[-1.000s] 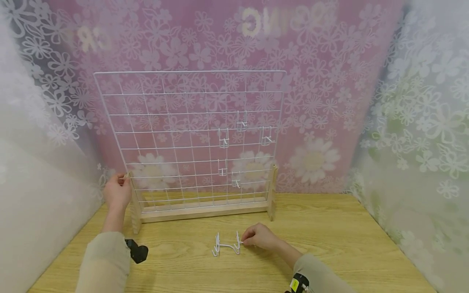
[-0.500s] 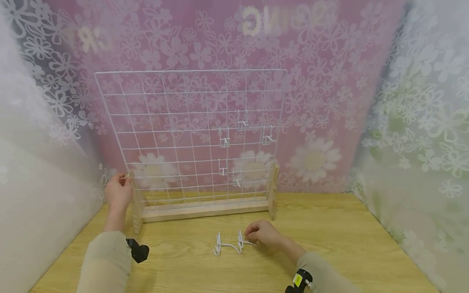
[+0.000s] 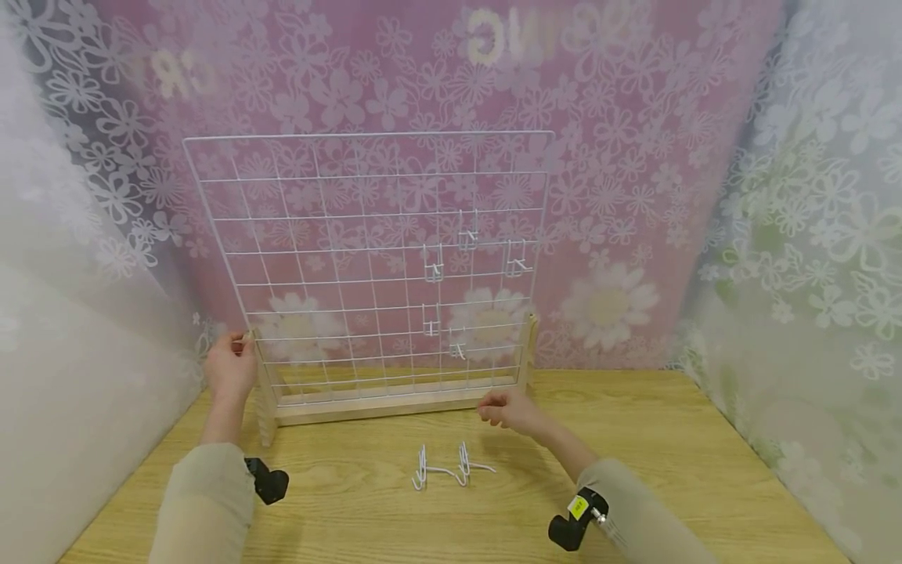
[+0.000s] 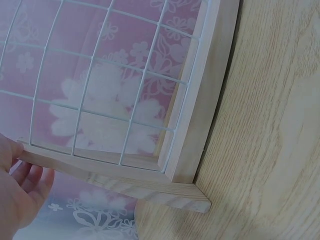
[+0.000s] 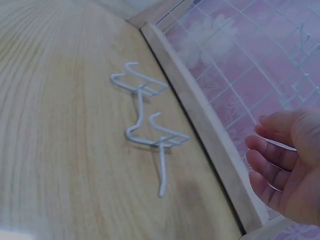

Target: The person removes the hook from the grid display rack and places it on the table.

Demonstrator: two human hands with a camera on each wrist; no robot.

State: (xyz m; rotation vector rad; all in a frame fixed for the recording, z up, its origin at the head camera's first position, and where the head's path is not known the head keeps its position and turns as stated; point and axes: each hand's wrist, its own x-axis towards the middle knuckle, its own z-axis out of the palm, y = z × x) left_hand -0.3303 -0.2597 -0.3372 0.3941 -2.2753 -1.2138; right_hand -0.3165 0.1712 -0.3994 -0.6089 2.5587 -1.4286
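Note:
My left hand (image 3: pixel 232 368) pinches the top of the left wooden upright of a stand (image 3: pixel 395 405); in the left wrist view the thumb and fingers (image 4: pixel 42 182) lie on either side of that wood. The stand bears a white wire grid panel (image 3: pixel 317 140). Two white wire hooks (image 3: pixel 422 470) (image 5: pixel 162 172) lie on the table in front of it, side by side. My right hand (image 3: pixel 517 411) hovers behind and to the right of them, near the stand's lower rail. Its fingers are loosely bent and hold nothing.
Several white hooks (image 3: pixel 434 271) hang on the right half of the grid. The wooden table (image 3: pixel 634 470) extends to flowered curtains: a pink one (image 3: pixel 606 157) behind, pale ones (image 3: pixel 810 352) at both sides. A black camera (image 3: pixel 578 518) sits on each wrist.
My right hand has let go of the right-hand hook and moved up and back toward the stand's rail. That hook now lies by the other. My left hand keeps its place.

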